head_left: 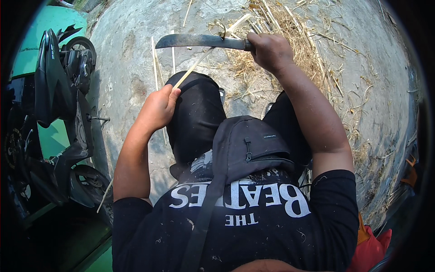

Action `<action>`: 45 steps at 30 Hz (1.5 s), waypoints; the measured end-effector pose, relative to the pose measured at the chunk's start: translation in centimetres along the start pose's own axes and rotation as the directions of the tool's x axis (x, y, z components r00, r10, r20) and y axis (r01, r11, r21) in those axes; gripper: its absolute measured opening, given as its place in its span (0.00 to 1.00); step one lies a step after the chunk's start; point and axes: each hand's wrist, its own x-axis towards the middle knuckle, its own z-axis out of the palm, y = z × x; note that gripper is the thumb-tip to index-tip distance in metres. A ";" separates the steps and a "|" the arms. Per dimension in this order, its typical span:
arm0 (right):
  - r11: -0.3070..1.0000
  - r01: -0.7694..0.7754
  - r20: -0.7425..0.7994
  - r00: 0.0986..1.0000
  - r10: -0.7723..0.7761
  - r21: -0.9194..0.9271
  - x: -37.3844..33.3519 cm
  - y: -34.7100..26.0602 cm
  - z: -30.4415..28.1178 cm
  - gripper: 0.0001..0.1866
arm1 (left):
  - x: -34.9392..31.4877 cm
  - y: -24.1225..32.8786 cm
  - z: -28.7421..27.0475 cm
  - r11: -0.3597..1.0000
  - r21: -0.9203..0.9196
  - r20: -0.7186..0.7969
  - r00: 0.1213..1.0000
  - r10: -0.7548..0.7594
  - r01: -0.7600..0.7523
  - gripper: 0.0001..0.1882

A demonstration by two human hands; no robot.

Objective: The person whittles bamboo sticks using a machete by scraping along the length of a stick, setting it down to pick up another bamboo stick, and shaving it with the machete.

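My right hand (272, 51) is closed around the handle of a machete (190, 41). Its dark, slightly curved blade points left, roughly level, above my knees. In my left hand (158, 108), a thin pale strip of bamboo or wood (192, 68) is gripped near its lower end, above my left knee. From there the strip slants up and to the right and passes behind the blade. Whether blade and strip touch, I cannot tell. A small dark hook-like piece (222, 30) shows at the blade's upper edge; what it belongs to is unclear.
Curly shavings (290, 50) and loose strips lie on the concrete (127, 50) ahead and to the right. More pale strips (156, 63) lie beyond my left knee. A black motorcycle (59, 86) stands at the left, and a red item (372, 247) at the lower right. A black bag (247, 140) rests on my lap.
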 end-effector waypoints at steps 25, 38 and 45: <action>0.978 -0.086 0.215 0.976 0.043 0.192 -0.5 -0.5 -1.2 0.05 | -0.6 0.3 0.0 0.999 0.009 -0.027 0.999 0.044 -0.044 0.21; 0.970 -0.072 0.364 0.931 -0.018 0.231 -0.2 -1.2 -2.0 0.06 | -0.9 1.4 0.9 0.972 0.232 -0.209 0.978 0.008 0.042 0.20; 0.943 -0.313 0.472 0.852 0.226 0.113 0.9 -0.9 -2.8 0.09 | -0.6 2.0 1.3 0.960 0.270 -0.202 0.979 -0.019 0.075 0.22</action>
